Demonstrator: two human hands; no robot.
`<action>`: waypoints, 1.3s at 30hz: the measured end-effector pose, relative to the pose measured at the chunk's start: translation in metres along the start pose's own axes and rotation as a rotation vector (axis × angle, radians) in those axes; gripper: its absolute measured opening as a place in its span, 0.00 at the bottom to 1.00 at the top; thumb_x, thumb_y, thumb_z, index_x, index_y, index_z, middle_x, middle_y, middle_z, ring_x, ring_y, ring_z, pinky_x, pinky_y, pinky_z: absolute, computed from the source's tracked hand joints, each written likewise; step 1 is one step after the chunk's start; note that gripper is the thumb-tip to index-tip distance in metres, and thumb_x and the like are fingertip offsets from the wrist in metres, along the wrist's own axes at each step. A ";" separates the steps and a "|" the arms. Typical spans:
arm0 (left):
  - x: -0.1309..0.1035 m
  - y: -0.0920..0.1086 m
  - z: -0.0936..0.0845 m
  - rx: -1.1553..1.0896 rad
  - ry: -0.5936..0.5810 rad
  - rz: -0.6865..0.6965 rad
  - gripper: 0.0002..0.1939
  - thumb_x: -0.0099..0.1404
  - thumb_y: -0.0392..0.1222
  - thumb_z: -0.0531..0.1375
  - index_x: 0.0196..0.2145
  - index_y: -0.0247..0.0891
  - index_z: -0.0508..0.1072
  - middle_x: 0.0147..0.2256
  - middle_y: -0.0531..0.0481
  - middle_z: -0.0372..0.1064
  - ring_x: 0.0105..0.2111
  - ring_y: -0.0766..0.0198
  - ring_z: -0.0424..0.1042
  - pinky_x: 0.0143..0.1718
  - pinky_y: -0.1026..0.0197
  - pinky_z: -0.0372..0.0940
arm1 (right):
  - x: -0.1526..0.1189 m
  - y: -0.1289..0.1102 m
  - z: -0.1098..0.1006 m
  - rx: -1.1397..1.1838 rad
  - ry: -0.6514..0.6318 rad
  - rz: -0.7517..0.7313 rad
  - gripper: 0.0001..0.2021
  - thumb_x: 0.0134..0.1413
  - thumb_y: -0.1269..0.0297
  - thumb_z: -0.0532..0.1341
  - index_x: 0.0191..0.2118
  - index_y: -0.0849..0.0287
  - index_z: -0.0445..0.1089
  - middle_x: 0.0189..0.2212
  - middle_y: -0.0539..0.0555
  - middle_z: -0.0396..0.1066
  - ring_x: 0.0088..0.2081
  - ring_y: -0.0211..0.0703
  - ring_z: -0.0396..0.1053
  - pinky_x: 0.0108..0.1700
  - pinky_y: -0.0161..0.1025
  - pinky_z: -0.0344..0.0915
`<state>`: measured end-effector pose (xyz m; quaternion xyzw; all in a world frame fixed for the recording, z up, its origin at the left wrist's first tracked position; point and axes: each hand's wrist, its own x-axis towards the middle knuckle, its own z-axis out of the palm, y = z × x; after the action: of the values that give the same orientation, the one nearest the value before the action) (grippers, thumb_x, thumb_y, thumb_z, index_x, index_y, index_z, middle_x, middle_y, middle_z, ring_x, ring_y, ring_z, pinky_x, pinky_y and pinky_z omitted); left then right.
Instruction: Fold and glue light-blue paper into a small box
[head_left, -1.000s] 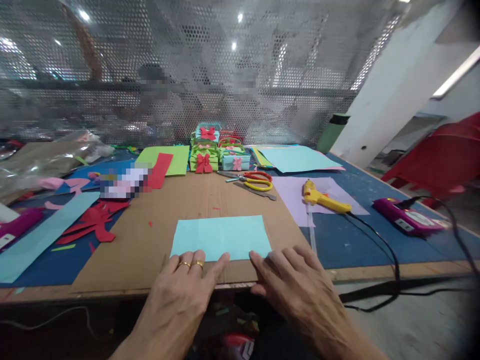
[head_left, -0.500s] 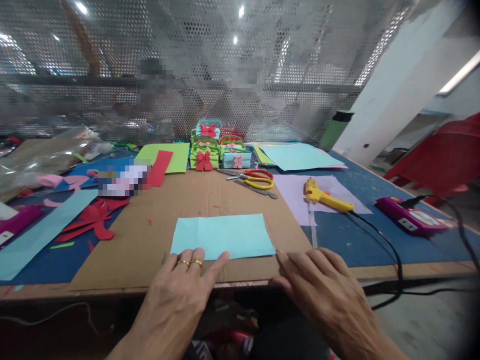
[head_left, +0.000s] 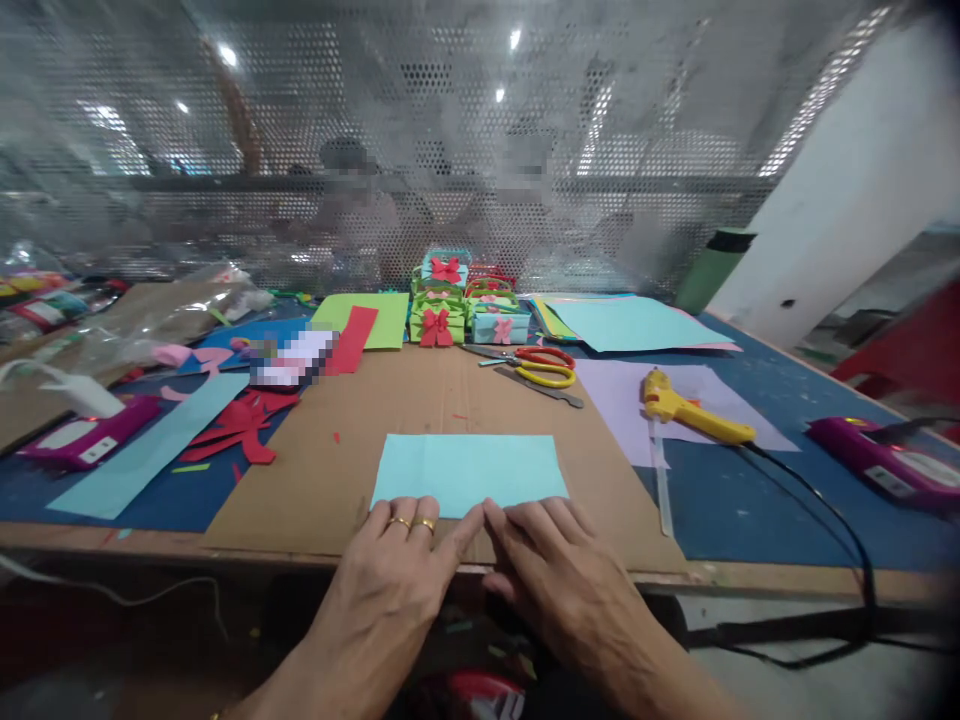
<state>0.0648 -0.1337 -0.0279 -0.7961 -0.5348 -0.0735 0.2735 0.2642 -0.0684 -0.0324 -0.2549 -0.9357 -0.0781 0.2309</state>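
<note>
A light-blue paper strip (head_left: 471,468) lies crosswise on a brown cardboard sheet (head_left: 330,500), with a faint crease line toward its left end. My left hand (head_left: 401,575) holds the strip down at its near left edge, fingers bent over it and thumb reaching toward the middle. At the near right edge, my right hand (head_left: 559,560) presses with its fingers together and bent, its index fingertip meeting my left thumb tip. My hands cover parts of the near edge.
Beyond the strip lie scissors (head_left: 546,367) and a small metal blade (head_left: 538,387). A yellow glue gun (head_left: 694,412) with a black cord rests on lilac paper (head_left: 615,400). Small paper baskets with bows (head_left: 436,325) stand at the back. Red paper scraps (head_left: 240,425) lie left.
My right hand has slid left along the near edge, from the strip's right corner to my left thumb. The view has shifted slightly; my left hand keeps its place on the paper.
</note>
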 end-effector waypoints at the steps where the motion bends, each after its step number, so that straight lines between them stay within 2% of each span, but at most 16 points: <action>1: -0.002 0.000 0.001 0.004 0.020 -0.006 0.30 0.66 0.29 0.52 0.65 0.42 0.64 0.38 0.41 0.72 0.35 0.52 0.72 0.36 0.51 0.68 | -0.001 0.000 0.002 -0.017 0.012 0.002 0.23 0.72 0.54 0.47 0.57 0.67 0.66 0.36 0.57 0.70 0.35 0.47 0.63 0.38 0.45 0.59; 4: -0.014 -0.002 0.007 -0.001 0.132 -0.051 0.25 0.67 0.27 0.49 0.59 0.30 0.69 0.39 0.38 0.73 0.38 0.50 0.72 0.41 0.48 0.68 | -0.003 -0.002 0.001 -0.055 0.045 0.005 0.23 0.72 0.53 0.47 0.58 0.63 0.67 0.36 0.55 0.70 0.34 0.46 0.62 0.38 0.44 0.57; 7: -0.028 -0.004 0.012 -0.082 0.251 -0.112 0.21 0.68 0.24 0.47 0.55 0.23 0.70 0.46 0.35 0.72 0.47 0.49 0.70 0.50 0.48 0.65 | -0.001 -0.002 0.000 -0.077 0.069 0.003 0.23 0.72 0.50 0.46 0.57 0.58 0.68 0.36 0.54 0.71 0.34 0.46 0.62 0.38 0.44 0.55; 11: -0.037 -0.003 0.018 -0.215 0.307 -0.211 0.20 0.69 0.24 0.49 0.56 0.25 0.70 0.49 0.37 0.71 0.51 0.51 0.69 0.56 0.47 0.62 | 0.000 0.000 0.003 -0.105 0.120 -0.014 0.21 0.72 0.52 0.47 0.56 0.57 0.69 0.36 0.54 0.71 0.35 0.46 0.62 0.40 0.44 0.54; 15: -0.037 -0.001 0.018 -0.221 0.336 -0.300 0.16 0.70 0.27 0.52 0.52 0.26 0.73 0.46 0.37 0.72 0.49 0.50 0.70 0.54 0.46 0.63 | 0.001 0.003 0.004 -0.123 0.146 -0.034 0.21 0.72 0.53 0.47 0.56 0.57 0.70 0.36 0.55 0.71 0.36 0.46 0.62 0.41 0.44 0.55; 17: -0.035 0.000 0.016 -0.187 0.327 -0.309 0.16 0.70 0.27 0.52 0.51 0.26 0.74 0.45 0.38 0.73 0.48 0.51 0.71 0.54 0.47 0.63 | 0.001 0.003 0.003 -0.127 0.147 -0.046 0.20 0.73 0.55 0.47 0.56 0.57 0.70 0.37 0.55 0.71 0.36 0.46 0.63 0.42 0.43 0.55; 21: -0.033 0.002 0.009 -0.081 0.218 -0.297 0.15 0.72 0.32 0.54 0.52 0.29 0.74 0.45 0.40 0.76 0.48 0.52 0.73 0.57 0.47 0.62 | 0.001 0.002 0.002 -0.130 0.146 -0.056 0.20 0.72 0.56 0.48 0.56 0.59 0.70 0.36 0.55 0.72 0.36 0.46 0.63 0.42 0.44 0.55; 25: -0.033 0.004 0.005 -0.030 0.098 -0.274 0.20 0.72 0.44 0.57 0.60 0.41 0.70 0.48 0.40 0.75 0.50 0.51 0.73 0.57 0.45 0.63 | 0.000 0.003 0.003 -0.128 0.147 -0.053 0.20 0.72 0.56 0.48 0.56 0.59 0.70 0.37 0.55 0.72 0.36 0.46 0.63 0.42 0.44 0.55; 28: -0.033 0.003 0.004 -0.023 0.073 -0.272 0.21 0.71 0.46 0.59 0.60 0.45 0.71 0.47 0.40 0.75 0.50 0.51 0.73 0.57 0.45 0.64 | -0.001 0.004 0.004 -0.123 0.147 -0.056 0.20 0.72 0.56 0.48 0.57 0.59 0.70 0.37 0.55 0.71 0.36 0.46 0.63 0.41 0.44 0.55; 32: -0.033 0.003 0.004 -0.025 0.081 -0.266 0.20 0.70 0.46 0.60 0.58 0.43 0.73 0.45 0.40 0.76 0.48 0.50 0.74 0.58 0.45 0.62 | -0.002 0.004 0.006 -0.121 0.140 -0.050 0.20 0.72 0.56 0.48 0.57 0.60 0.69 0.37 0.56 0.71 0.37 0.47 0.63 0.42 0.45 0.55; 36: -0.038 0.004 0.008 -0.031 0.135 -0.266 0.19 0.73 0.42 0.57 0.56 0.30 0.73 0.50 0.38 0.75 0.52 0.52 0.72 0.61 0.47 0.58 | -0.003 0.003 0.006 -0.121 0.146 -0.053 0.20 0.72 0.57 0.48 0.57 0.61 0.69 0.38 0.56 0.71 0.37 0.47 0.62 0.42 0.45 0.55; 39: -0.043 -0.003 0.009 -0.024 0.168 -0.284 0.19 0.75 0.43 0.54 0.54 0.26 0.73 0.50 0.37 0.75 0.51 0.52 0.72 0.60 0.46 0.57 | -0.003 0.004 0.005 -0.116 0.146 -0.056 0.20 0.72 0.56 0.48 0.58 0.61 0.68 0.38 0.56 0.71 0.37 0.47 0.62 0.41 0.44 0.56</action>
<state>0.0428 -0.1627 -0.0520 -0.7069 -0.6162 -0.1841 0.2946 0.2664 -0.0654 -0.0382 -0.2353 -0.9171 -0.1569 0.2811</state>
